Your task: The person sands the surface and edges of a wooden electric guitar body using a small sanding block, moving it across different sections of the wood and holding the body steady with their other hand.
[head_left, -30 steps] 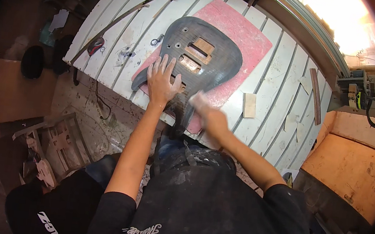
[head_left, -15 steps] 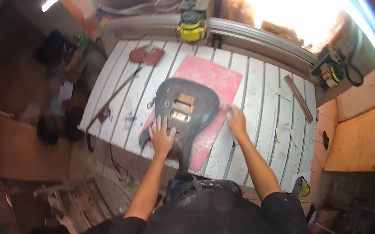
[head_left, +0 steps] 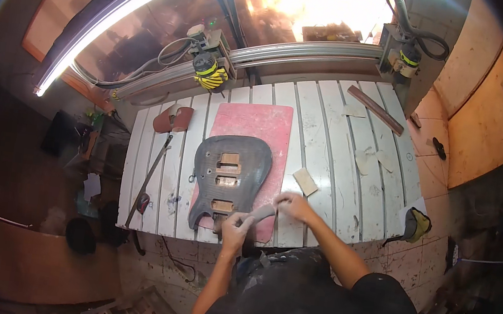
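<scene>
A dark electric guitar body with pickup cavities lies flat on a pink mat. Over its near right part, my left hand pinches one end of a small grey piece of sandpaper. The other end is between the fingers of my right hand, which is closed beside the mat's right edge. On the table just beyond my right hand rests a beige sanding block, apart from both hands. My left hand hides part of the body's near end.
The white slatted table holds reddish-brown curled sheets at far left, a long dark rod and a brown wooden strip. Paper scraps lie at right. Power sanders hang along the rail behind.
My right hand has come nearer and left, and the sanding block now shows on the table. My left hand has left the body's surface; both hands now hold the sandpaper. The view has shifted.
</scene>
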`<act>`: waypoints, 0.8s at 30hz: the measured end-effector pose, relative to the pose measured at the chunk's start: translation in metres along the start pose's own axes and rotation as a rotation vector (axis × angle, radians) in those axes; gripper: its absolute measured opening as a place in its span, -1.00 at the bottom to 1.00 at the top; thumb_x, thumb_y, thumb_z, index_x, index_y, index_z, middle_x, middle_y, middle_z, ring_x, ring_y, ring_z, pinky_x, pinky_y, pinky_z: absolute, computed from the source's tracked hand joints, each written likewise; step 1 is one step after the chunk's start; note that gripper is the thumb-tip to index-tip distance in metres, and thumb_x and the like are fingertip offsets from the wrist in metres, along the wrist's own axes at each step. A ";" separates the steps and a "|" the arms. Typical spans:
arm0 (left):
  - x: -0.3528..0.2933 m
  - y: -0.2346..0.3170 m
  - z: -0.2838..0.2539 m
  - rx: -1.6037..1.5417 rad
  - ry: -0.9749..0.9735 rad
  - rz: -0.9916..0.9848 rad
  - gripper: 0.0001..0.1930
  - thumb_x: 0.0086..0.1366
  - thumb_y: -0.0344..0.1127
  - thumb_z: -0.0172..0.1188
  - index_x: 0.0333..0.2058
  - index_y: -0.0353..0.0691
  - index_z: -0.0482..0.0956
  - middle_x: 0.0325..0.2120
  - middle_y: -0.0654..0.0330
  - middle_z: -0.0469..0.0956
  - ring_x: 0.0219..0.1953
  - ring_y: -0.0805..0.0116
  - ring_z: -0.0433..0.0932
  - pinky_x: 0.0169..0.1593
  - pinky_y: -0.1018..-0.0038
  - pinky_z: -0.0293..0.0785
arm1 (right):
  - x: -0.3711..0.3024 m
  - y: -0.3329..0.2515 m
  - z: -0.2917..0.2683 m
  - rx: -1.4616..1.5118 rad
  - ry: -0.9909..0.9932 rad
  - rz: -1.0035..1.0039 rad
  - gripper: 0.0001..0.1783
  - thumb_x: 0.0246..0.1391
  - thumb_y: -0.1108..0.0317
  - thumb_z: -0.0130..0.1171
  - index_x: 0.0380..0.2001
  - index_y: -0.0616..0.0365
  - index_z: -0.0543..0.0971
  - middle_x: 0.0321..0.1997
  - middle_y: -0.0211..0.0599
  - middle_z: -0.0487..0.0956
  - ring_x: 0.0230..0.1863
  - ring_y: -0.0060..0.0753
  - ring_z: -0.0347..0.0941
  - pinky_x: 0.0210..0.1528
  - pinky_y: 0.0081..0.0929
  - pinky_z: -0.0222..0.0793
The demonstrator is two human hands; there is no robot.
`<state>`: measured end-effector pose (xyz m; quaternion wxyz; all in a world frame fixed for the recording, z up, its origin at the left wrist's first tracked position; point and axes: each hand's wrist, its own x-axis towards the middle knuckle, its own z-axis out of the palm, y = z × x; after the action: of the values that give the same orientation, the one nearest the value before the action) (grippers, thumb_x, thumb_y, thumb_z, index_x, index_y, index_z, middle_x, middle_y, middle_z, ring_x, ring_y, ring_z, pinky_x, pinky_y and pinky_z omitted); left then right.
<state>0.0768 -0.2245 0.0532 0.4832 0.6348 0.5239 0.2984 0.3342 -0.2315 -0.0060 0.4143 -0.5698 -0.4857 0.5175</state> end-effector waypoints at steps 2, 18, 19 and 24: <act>0.006 -0.008 -0.010 -0.129 0.062 -0.040 -0.79 0.36 -0.32 0.43 -0.15 -0.35 0.73 -0.33 0.28 0.72 -0.32 0.55 0.58 -0.17 0.55 0.51 | 0.016 0.003 -0.020 -0.313 0.425 -0.058 -0.70 0.04 0.43 0.30 -0.11 0.15 0.72 -0.11 -0.19 0.72 -0.06 -0.17 0.64 0.02 -0.23 0.56; 0.017 0.009 -0.011 -0.852 -0.140 -0.343 -0.62 0.42 -0.38 0.37 0.16 -0.25 0.54 -0.10 0.19 0.69 -0.09 0.45 0.67 0.02 0.49 0.60 | -0.025 -0.041 0.050 0.934 -0.124 0.388 -0.41 0.55 -0.01 -0.26 0.32 0.18 0.43 0.05 -0.13 0.66 -0.05 -0.27 0.66 -0.07 -0.25 0.68; 0.021 0.003 -0.005 -0.725 -0.128 -0.244 -0.63 0.40 -0.37 0.39 0.13 -0.28 0.57 -0.11 0.16 0.70 -0.10 0.46 0.67 -0.01 0.51 0.60 | -0.031 -0.039 0.061 0.859 -0.070 0.350 -0.29 0.52 -0.20 -0.28 0.33 0.17 0.43 0.07 -0.13 0.65 -0.06 -0.22 0.67 -0.04 -0.19 0.68; 0.020 -0.001 -0.005 -0.428 -0.146 -0.148 -0.62 0.33 -0.32 0.45 0.07 -0.32 0.64 -0.20 0.18 0.71 -0.18 0.48 0.65 -0.06 0.53 0.57 | -0.047 -0.034 0.086 0.987 -0.019 0.223 -0.29 0.58 -0.23 -0.26 0.34 0.17 0.42 0.18 -0.30 0.60 0.12 -0.34 0.58 0.21 -0.39 0.53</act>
<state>0.0774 -0.2044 0.0516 0.6639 0.4978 0.4573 0.3197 0.2448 -0.2743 0.0260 0.5722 -0.3495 -0.1231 0.7316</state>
